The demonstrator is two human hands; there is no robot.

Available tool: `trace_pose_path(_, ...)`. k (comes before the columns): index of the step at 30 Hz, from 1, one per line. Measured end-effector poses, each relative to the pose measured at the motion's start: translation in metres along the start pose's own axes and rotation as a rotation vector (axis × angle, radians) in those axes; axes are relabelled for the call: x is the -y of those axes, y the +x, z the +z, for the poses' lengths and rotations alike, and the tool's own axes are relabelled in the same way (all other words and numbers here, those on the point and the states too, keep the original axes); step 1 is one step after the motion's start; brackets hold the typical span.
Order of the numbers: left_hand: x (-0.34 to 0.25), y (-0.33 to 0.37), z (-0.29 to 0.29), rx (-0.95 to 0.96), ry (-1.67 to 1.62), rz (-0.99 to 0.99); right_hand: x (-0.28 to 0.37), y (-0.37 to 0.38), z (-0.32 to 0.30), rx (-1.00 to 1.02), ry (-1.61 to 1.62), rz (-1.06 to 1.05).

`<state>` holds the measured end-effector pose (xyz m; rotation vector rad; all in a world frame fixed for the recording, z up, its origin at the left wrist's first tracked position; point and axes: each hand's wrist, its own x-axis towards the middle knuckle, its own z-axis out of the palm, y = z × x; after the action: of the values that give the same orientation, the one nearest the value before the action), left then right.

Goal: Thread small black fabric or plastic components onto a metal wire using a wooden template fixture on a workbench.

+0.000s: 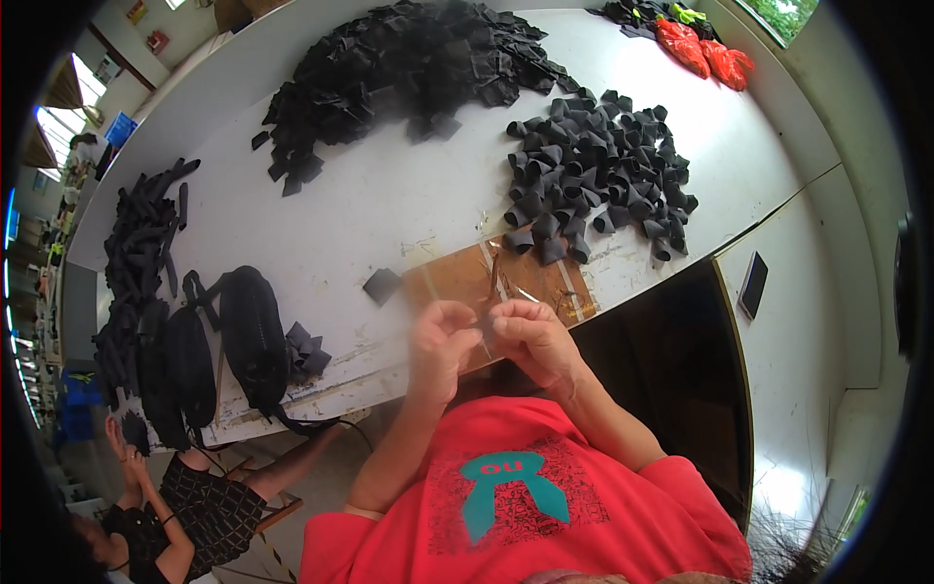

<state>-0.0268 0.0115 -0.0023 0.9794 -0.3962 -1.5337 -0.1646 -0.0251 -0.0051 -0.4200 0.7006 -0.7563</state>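
My left hand (446,343) and my right hand (533,336) meet fingertip to fingertip above a brown board (443,282) at the table's near edge. Both are closed, thumbs pressed to fingers. A small dark bit shows between them, mostly hidden, and I cannot make out its kind. A flat black fabric square (382,285) lies just left of the board. Beyond my right hand spreads a pile of curled, folded black fabric pieces (593,165), its near end by the board's far edge. A thin, light-coloured stick-like thing (526,294) lies on the board beside my right hand.
A large heap of flat black pieces (409,63) covers the table's far side. On the left lie narrow black rolls (136,234) and black pouches (255,336). Red plastic bags (702,54) sit far right, a phone-like dark slab (752,285) nearer. Another person (165,506) sits lower left.
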Motion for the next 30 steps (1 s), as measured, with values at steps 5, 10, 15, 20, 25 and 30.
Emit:
trace_pose_path(5,0.019,0.000,0.007,-0.171,0.569,0.479,0.002,-0.003,0.002,0.197,0.212,0.094)
trace_pose_path(10,-0.008,0.012,0.004,0.227,-0.412,-0.095,0.032,-0.005,0.013,0.132,-0.455,-0.086)
trace_pose_path(15,-0.051,0.016,0.027,0.478,-0.785,-0.277,0.079,0.008,0.047,0.230,-0.616,-0.314)
trace_pose_path(20,-0.026,0.038,0.017,0.242,-0.334,-0.094,0.060,0.042,0.004,0.310,-0.418,-0.185)
trace_pose_path(25,-0.023,0.035,0.021,0.163,-0.203,0.100,0.066,0.038,0.013,0.289,-0.500,-0.201)
trace_pose_path(30,-0.027,0.039,0.017,0.243,-0.385,-0.092,0.070,0.034,0.021,0.287,-0.588,-0.221)
